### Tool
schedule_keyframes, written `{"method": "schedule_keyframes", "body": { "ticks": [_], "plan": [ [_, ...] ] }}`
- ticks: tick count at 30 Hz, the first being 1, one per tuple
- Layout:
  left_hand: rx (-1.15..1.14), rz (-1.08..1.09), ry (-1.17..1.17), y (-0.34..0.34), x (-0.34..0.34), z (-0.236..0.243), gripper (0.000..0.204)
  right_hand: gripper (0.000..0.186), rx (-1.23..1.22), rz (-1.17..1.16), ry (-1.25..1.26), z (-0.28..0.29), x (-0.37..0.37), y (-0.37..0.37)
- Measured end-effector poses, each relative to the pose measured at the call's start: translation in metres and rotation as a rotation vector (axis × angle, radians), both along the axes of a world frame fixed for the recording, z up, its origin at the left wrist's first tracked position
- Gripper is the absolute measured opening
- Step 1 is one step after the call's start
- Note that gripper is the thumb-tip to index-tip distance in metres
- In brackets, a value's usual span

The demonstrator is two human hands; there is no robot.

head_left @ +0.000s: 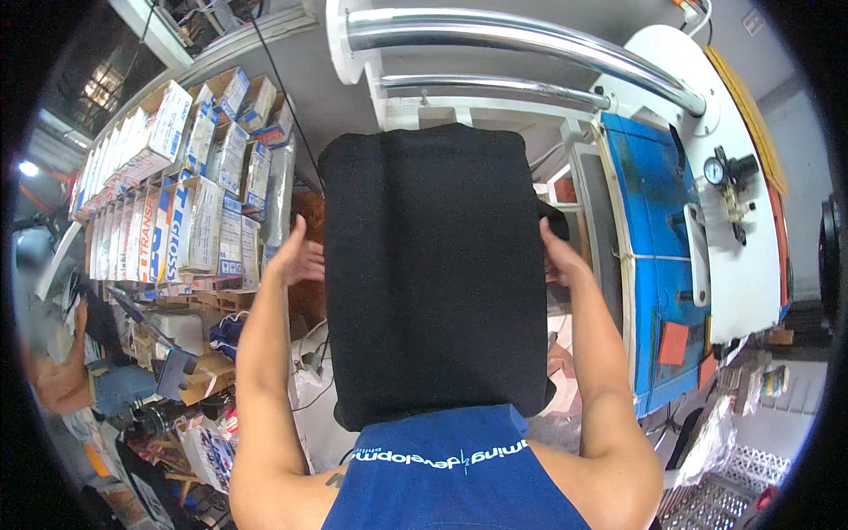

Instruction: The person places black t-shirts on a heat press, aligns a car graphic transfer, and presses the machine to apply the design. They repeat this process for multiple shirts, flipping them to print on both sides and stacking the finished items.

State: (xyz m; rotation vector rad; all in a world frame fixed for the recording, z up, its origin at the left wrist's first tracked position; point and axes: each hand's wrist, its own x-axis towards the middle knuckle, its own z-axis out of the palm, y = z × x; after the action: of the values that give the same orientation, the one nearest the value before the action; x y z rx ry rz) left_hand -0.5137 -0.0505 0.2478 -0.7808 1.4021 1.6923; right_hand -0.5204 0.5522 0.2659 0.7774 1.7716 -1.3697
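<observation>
A black cloth (442,283), likely a garment, lies spread over a flat rectangular board in front of me, its edges hanging down around it. My left hand (299,256) is open beside the cloth's left edge, thumb up and fingers pointing in toward it. At the right edge my right hand (562,258) is open too, its thumb against a small bunched fold (554,218) of the cloth. Some of its fingertips are hidden by the cloth's edge. The near end of the cloth lies close to my blue sleeveless top (442,477).
Thick chrome bars (521,49) cross above the far end. To the right stands a blue padded panel (658,256) beside a white machine plate with a pressure gauge (714,170). Stacked cardboard boxes (199,225) fill the left. Another person's arm (66,375) shows at far left.
</observation>
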Motion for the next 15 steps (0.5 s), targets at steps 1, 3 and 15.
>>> {"method": "schedule_keyframes", "body": {
  "ticks": [1, 3, 15],
  "plan": [
    [0.079, 0.1, 0.113, 0.019, 0.013, -0.011, 0.107, 0.11, -0.564, -0.123, 0.077, -0.025, 0.012, -0.006],
    [0.288, 0.29, 0.31, 0.048, 0.014, -0.026, 0.11, 0.099, -0.808, -0.54, 0.038, -0.06, 0.005, 0.004],
    [0.326, 0.663, 0.46, -0.007, -0.051, -0.042, 0.05, 0.044, -0.593, -0.939, 0.679, -0.08, -0.084, 0.045]
  ]
}}
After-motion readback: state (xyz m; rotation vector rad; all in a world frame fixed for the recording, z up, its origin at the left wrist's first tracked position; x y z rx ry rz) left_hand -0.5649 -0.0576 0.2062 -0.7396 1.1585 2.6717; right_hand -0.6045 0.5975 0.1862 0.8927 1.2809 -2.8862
